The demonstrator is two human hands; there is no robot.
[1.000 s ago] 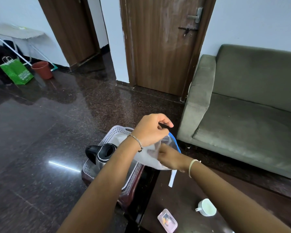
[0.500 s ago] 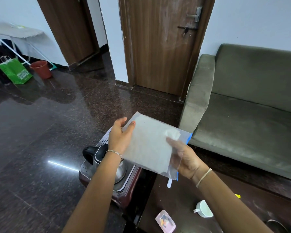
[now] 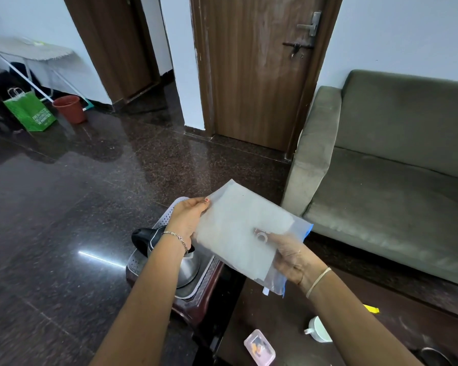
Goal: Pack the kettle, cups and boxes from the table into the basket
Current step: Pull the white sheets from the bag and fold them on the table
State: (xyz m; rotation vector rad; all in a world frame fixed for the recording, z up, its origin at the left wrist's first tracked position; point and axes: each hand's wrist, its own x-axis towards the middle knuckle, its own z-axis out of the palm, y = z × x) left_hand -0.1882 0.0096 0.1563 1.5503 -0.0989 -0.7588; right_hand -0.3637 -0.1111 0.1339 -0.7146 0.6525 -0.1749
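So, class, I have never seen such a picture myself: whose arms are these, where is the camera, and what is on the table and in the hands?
No machine here: a person wears a camera on the head, so you look down along their arms. The left hand and right hand hold a clear plastic bag with a white sheet inside. Below it, the kettle stands in the white basket. On the dark table a cup and a small box are not yet packed.

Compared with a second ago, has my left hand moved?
Yes: the left hand has shifted left, toward the kettle in the basket, pulling the plastic bag out flat.
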